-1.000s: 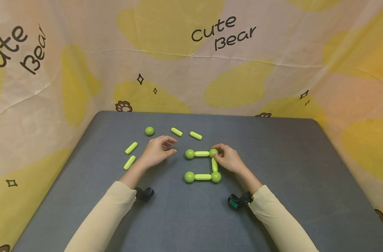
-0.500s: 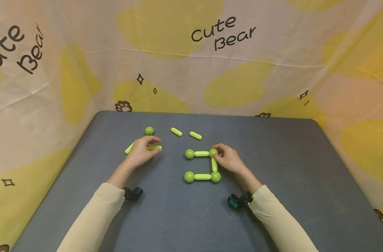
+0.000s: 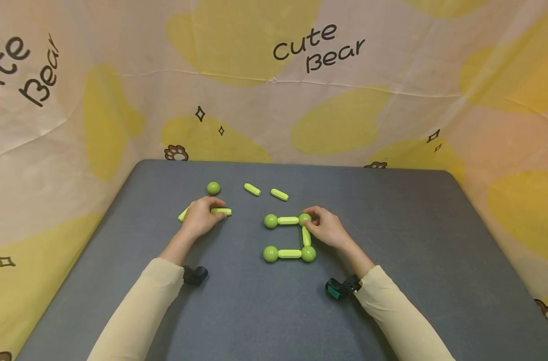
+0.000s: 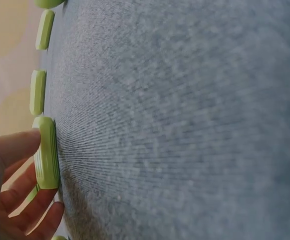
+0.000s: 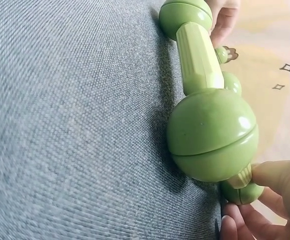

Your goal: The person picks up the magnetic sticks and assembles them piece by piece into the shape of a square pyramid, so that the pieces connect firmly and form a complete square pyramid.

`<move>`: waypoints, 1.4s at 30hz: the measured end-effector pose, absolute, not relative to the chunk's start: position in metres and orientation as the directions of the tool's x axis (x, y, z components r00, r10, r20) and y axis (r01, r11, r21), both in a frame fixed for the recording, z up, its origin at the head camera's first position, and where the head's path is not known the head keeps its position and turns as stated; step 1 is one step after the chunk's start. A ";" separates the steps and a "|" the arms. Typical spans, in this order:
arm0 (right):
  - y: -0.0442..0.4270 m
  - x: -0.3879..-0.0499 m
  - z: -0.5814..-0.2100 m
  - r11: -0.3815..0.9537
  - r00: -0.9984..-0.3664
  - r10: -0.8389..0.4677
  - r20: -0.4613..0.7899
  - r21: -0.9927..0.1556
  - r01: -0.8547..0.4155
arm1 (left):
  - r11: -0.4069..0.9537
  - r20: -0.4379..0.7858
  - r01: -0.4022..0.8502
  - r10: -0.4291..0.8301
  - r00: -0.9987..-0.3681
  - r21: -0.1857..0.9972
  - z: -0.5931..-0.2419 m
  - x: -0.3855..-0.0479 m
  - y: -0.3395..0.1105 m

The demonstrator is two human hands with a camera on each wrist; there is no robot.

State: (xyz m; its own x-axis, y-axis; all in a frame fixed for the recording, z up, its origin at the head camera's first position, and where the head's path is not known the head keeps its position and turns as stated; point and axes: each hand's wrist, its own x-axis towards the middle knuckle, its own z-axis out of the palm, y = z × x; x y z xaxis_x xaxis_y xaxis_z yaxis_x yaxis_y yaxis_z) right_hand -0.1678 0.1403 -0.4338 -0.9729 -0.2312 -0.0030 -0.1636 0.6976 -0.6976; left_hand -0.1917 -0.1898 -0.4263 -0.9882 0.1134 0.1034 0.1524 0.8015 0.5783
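A U-shaped build of green balls and light green ridged rods lies on the table. My right hand (image 3: pixel 329 227) pinches its far right ball (image 3: pixel 305 219) between thumb and fingers. Large in the right wrist view is the near right ball (image 5: pixel 213 135), a rod (image 5: pixel 200 57) running from it to another ball. Further left, my left hand (image 3: pixel 200 216) pinches a loose light green rod (image 3: pixel 222 212). In the left wrist view the thumb presses one side of this rod (image 4: pixel 47 155), fingers around its other side; it lies at the table surface.
Behind my left hand a second rod (image 3: pixel 183 214) is partly covered. A loose green ball (image 3: pixel 213 188) and two rods, one left (image 3: pixel 252 189) and one right (image 3: pixel 280 194), lie toward the back of the grey table (image 3: pixel 391 215). A printed cloth (image 3: pixel 237 100) encloses it.
My left hand has moved left from beside the build, and a rod now shows between its thumb and fingers. My right hand stays on the far right ball.
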 end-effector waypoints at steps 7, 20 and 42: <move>0.140 -0.167 -0.436 0.696 -0.973 -0.230 -0.002 -0.699 -0.163 | 0.821 0.077 0.144 0.121 -0.990 0.553 -0.424 -0.193 -0.190; 0.140 -0.166 -0.435 0.693 -0.972 -0.234 -0.020 -0.704 -0.152 | 0.848 0.053 0.120 0.109 -0.993 0.516 -0.423 -0.193 -0.186; 0.141 -0.165 -0.434 0.698 -0.972 -0.234 -0.003 -0.696 -0.166 | 0.769 0.047 0.188 0.201 -0.978 0.611 -0.417 -0.166 -0.148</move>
State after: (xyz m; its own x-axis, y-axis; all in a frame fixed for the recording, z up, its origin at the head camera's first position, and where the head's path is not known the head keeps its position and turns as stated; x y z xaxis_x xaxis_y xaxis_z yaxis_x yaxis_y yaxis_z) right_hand -0.1652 0.1411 -0.4339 -0.9723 -0.2335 -0.0029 -0.1656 0.6982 -0.6965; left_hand -0.1656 -0.1476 -0.4174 -0.9784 0.2014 0.0470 0.1877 0.7694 0.6106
